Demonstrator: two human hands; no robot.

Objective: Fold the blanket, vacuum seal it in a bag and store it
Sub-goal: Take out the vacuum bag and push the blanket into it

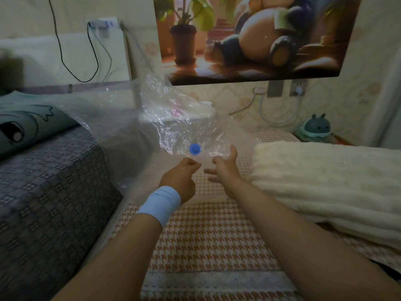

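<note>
Dim, soft, perhaps motion-blurred, edge-warped.

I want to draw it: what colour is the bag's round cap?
The cap on the plastic bag is blue; head view.

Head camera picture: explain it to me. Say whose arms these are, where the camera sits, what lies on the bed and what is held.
There is no machine: one camera worn on the person's head looks down at their two bare arms. The left hand, with a pale blue wristband, pinches a clear plastic vacuum bag near its round blue valve. The right hand, fingers spread, reaches toward the bag. A folded cream fluffy blanket lies to the right on the orange-and-white houndstooth bed cover.
</note>
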